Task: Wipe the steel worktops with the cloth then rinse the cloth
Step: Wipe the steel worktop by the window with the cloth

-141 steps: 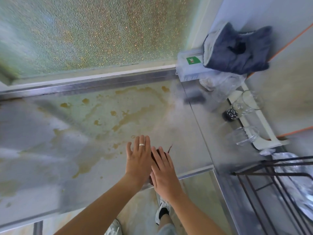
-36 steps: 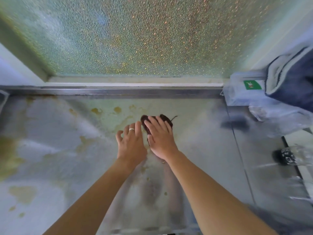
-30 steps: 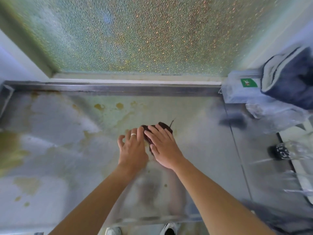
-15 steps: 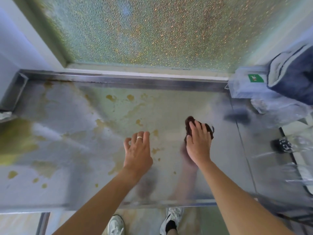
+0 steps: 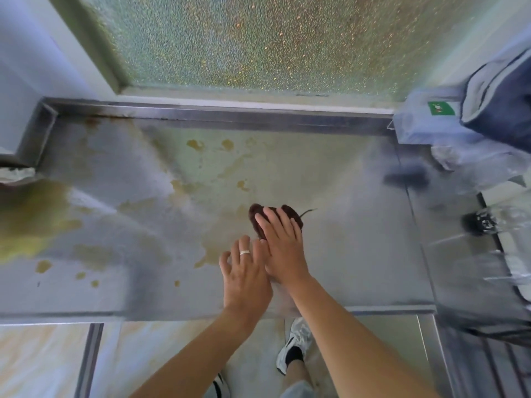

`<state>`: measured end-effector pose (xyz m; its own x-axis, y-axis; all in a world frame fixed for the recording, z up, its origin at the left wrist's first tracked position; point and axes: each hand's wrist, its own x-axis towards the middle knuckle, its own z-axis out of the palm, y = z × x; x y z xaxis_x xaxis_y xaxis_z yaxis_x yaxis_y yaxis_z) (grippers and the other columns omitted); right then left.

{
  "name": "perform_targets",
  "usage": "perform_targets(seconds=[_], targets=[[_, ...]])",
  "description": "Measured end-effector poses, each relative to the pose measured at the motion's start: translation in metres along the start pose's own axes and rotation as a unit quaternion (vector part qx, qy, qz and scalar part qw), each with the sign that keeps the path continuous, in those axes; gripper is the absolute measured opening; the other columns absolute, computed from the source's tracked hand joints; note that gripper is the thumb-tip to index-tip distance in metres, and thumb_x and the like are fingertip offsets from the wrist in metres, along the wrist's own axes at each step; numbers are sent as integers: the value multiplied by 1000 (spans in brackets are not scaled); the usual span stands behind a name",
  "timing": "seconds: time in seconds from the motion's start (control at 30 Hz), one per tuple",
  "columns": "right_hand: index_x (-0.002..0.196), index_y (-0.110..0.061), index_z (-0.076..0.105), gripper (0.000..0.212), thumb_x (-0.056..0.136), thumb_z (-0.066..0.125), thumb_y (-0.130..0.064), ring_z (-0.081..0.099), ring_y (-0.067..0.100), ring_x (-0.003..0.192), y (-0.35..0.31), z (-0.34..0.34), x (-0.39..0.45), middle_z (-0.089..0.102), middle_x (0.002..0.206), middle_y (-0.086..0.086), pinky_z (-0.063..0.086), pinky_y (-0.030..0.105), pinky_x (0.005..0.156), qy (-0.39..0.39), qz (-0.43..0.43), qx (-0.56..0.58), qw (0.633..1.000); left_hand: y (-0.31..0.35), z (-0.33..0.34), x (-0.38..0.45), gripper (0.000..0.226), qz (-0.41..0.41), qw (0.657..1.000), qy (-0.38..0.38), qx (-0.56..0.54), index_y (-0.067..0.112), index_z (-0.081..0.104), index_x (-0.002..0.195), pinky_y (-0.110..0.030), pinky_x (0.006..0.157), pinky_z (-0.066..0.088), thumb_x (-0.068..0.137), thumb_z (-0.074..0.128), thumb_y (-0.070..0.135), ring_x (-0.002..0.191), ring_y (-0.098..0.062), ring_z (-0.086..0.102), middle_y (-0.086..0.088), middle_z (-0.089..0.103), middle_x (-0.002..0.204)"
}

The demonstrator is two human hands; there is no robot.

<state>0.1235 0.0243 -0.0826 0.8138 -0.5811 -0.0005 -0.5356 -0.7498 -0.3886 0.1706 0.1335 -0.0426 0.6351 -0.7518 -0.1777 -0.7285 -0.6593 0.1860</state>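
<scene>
The cloth (image 5: 260, 222), dark brown, lies just right of the frame's centre on the steel counter (image 5: 359, 254). Our right hand (image 5: 283, 248) presses it flat, fingers straight and close together. Our left hand (image 5: 245, 275), with a ring (image 5: 244, 252), rests just beside it at lower left, fingers spread, flat on the steel. Yellow-brown stains (image 5: 31, 222) spread across the left and upper middle. A blue garment (image 5: 500, 110) sits at upper right.

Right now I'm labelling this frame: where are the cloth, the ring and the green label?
cloth (image 5: 257, 214): head view, dark left lobe beyond the fingertips.
ring (image 5: 244, 252): head view, pale band on a left-hand finger.
green label (image 5: 441, 108): head view, middle of the sticker.
</scene>
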Motion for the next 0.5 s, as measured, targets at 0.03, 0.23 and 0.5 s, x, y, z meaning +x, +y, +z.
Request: perform_targets(seconds=[0.03, 0.23, 0.5], targets=[[152, -24, 45, 52, 100, 46, -29, 24, 25, 155, 0, 1, -4, 37, 163, -2, 24, 48, 123, 7, 0, 1, 1000, 2, -2, 2, 46, 4, 1000, -9, 5, 19, 48, 124, -44, 101, 34, 79, 56, 20, 115, -25, 44, -4, 46, 128], [143, -34, 52, 45, 99, 55, -37, 38, 17, 147, -11, -9, -44, 46, 155, -12, 43, 35, 99, 30, 45, -31, 998, 3, -3, -7, 54, 51, 998, -7, 38, 12, 47, 127, -44, 96, 38, 77, 62, 24, 107, -26, 46, -7, 48, 122], [121, -26, 58, 39, 85, 45, -31, 67, 29, 91, 0, -68, -36, 73, 101, 2, 52, 35, 77, -19, 97, 175, 980, 9, -18, 3, 26, 38, 996, 73, -27, 15, 48, 105, -40, 85, 42, 80, 55, 17, 95, -26, 46, -6, 45, 108]])
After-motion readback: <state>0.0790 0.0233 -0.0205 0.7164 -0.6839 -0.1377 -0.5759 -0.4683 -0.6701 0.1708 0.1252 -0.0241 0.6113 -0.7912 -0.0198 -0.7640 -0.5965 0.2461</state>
